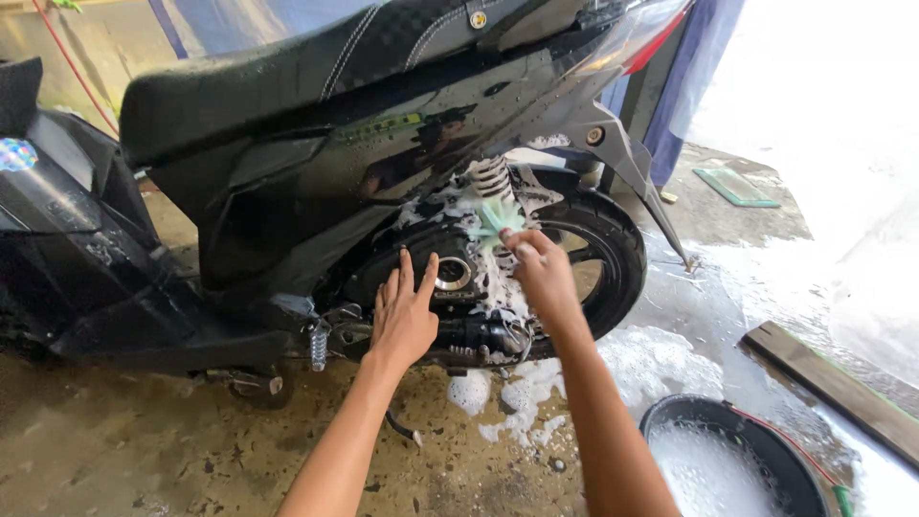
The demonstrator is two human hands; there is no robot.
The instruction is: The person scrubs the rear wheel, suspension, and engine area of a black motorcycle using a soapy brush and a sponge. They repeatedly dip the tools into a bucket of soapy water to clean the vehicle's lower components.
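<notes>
A black scooter (316, 163) stands side-on before me, its engine cover and rear wheel (613, 254) smeared with white foam. My left hand (402, 311) rests flat, fingers spread, on the black engine cover beside a round silver cap (452, 275). My right hand (541, 273) grips a pale green sponge (498, 220) and presses it against the foamy area just below the coiled rear shock spring (490, 177). Both forearms reach in from the bottom edge.
A black bucket (670, 414) of soapy water sits at the lower right with a red hose on its rim. A wooden plank (833, 388) lies on the wet concrete at right. Foam puddles spread under the wheel. A green mat (735, 186) lies farther back.
</notes>
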